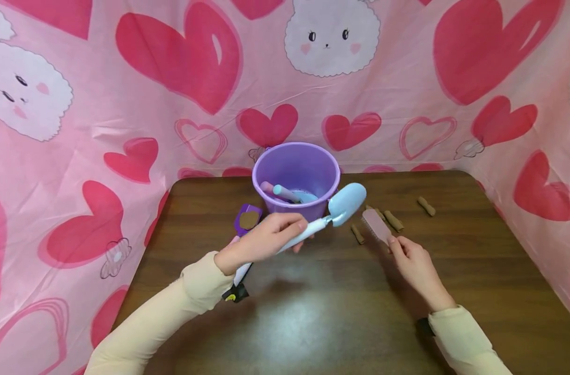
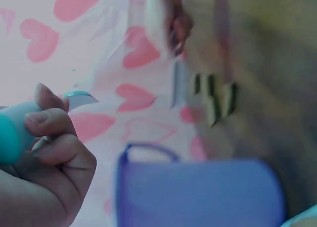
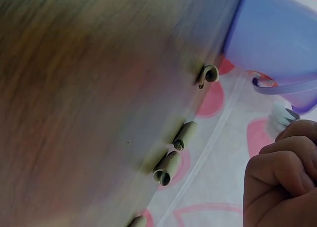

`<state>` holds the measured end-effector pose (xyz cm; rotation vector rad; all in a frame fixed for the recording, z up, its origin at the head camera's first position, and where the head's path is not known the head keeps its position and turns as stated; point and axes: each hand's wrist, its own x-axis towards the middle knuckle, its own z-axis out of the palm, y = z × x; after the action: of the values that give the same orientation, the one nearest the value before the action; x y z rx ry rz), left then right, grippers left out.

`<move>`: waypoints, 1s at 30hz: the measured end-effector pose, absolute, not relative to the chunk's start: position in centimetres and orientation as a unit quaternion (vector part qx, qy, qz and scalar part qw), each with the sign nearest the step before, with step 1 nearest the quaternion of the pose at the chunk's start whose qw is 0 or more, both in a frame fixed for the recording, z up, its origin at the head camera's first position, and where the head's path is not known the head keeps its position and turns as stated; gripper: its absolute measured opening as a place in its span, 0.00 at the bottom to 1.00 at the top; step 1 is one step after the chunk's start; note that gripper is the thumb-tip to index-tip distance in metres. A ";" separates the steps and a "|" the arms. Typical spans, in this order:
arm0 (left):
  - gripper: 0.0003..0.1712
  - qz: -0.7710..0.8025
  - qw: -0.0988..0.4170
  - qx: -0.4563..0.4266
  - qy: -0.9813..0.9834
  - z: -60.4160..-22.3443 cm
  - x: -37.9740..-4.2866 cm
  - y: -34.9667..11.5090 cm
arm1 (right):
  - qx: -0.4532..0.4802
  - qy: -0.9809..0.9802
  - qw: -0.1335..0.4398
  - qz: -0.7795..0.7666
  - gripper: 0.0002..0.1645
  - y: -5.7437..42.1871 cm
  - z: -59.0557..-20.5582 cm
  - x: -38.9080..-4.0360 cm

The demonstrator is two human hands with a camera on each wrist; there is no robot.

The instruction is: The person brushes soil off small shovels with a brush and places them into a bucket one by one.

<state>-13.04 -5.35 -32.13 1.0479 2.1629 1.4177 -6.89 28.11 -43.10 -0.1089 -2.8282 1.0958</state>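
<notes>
My left hand [image 1: 268,237] grips the white handle of a small garden trowel [image 1: 347,203], and its light blue blade points up and right in front of the purple bucket [image 1: 296,147]. The left wrist view shows the fingers curled round this handle, which has a teal end [image 2: 9,138]. Over the table's right side, my right hand [image 1: 416,265] pinches a small pink-backed brush [image 1: 377,225] by its handle end. White bristles [image 3: 281,119] show past the curled fingers in the right wrist view. Inside the bucket lean a teal-ended handle [image 1: 286,194] and a pink-ended handle [image 1: 267,187].
Several brown rolled pieces [image 1: 394,221] lie on the dark wooden table [image 1: 463,271] right of the bucket. A purple plastic piece [image 1: 240,225] with a brown patch sits left of it, partly behind the left hand. Pink heart-patterned cloth [image 1: 275,83] hangs around the table.
</notes>
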 end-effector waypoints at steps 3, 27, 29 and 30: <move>0.13 0.499 0.136 0.358 0.778 -30.5 -14.5 -6.3 | -0.037 -0.929 0.043 0.366 0.27 28.4 -43.0 -6.8; 0.09 0.147 0.022 0.303 0.941 -29.7 -22.9 -5.7 | -0.042 -0.929 0.048 0.365 0.27 29.3 -43.4 -6.4; 0.08 0.152 0.017 0.311 0.938 -30.1 -23.0 -5.5 | -0.043 -0.929 0.046 0.365 0.27 29.2 -43.4 -6.3; 0.07 0.156 0.016 0.316 0.936 -30.3 -23.0 -5.4 | -0.043 -0.929 0.045 0.365 0.27 29.2 -43.4 -6.3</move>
<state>-23.03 -5.35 -30.34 0.9830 2.9106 0.4840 -6.32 29.21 -43.38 -0.1325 -2.8376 1.1161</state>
